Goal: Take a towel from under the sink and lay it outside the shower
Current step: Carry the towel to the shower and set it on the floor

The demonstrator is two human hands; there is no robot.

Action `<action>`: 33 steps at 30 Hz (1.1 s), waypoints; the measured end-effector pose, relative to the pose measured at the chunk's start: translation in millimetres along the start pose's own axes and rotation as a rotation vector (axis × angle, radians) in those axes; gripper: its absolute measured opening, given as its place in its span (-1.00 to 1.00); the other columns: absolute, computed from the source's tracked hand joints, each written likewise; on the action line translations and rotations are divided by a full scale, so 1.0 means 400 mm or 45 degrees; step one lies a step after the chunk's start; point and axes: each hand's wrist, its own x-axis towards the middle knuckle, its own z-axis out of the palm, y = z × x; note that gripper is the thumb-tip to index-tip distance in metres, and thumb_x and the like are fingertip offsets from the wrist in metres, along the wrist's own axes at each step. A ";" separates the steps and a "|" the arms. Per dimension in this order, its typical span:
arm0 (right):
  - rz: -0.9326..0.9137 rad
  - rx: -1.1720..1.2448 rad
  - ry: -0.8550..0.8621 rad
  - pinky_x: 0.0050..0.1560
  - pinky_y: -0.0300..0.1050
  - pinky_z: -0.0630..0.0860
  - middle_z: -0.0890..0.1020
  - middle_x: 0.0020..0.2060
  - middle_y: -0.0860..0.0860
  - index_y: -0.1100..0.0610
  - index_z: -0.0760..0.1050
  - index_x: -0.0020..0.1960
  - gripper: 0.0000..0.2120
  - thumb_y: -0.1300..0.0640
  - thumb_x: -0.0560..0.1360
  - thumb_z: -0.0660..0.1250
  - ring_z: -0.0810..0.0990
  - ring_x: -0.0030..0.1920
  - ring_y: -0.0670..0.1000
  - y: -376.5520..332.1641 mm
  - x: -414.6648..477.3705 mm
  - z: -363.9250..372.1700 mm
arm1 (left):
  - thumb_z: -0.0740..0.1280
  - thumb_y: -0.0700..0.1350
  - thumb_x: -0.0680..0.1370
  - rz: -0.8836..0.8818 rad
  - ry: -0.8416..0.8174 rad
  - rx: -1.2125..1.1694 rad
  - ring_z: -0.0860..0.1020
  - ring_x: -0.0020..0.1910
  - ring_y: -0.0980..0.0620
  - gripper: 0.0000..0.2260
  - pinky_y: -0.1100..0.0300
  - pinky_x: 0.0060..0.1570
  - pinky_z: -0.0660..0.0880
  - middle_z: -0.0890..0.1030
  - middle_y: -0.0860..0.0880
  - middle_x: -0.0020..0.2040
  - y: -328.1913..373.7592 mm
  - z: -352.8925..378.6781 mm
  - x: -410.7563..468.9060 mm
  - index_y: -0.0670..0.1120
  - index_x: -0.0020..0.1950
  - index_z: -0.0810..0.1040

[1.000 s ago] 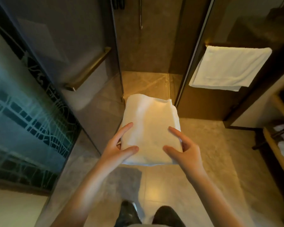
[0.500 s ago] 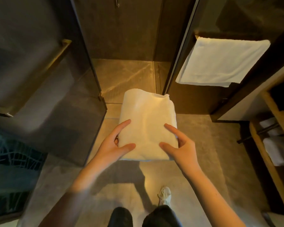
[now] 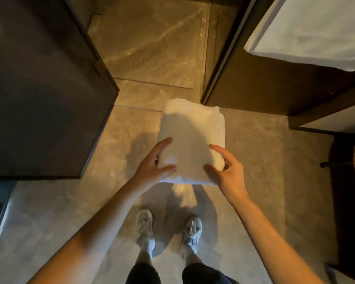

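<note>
Warm, dim amber light falls from above me, and my arms throw soft shadows onto the floor (image 3: 254, 160) around my shoes (image 3: 145, 226). The wide lens bends the edges; corners go dark and slightly soft.

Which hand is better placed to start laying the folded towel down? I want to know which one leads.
Neither clearly; probably both. The left hand and right hand grip the folded towel evenly at its near corners, above the floor in front of the shower doorway.

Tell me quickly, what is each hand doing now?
Left hand: closed on the folded white cotton towel.
Right hand: closed on the same towel.
</note>
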 end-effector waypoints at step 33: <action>-0.458 -1.244 0.169 0.52 -0.03 -0.14 0.13 0.56 0.01 -0.01 0.04 0.58 -0.43 -0.15 0.61 -0.01 -0.05 0.57 0.05 1.505 0.998 0.527 | -0.13 0.17 0.61 0.649 0.078 1.649 -0.06 0.56 -0.18 -0.38 -0.12 0.51 -0.03 -0.01 -0.20 0.58 -1.315 0.300 1.229 -0.17 0.57 -0.02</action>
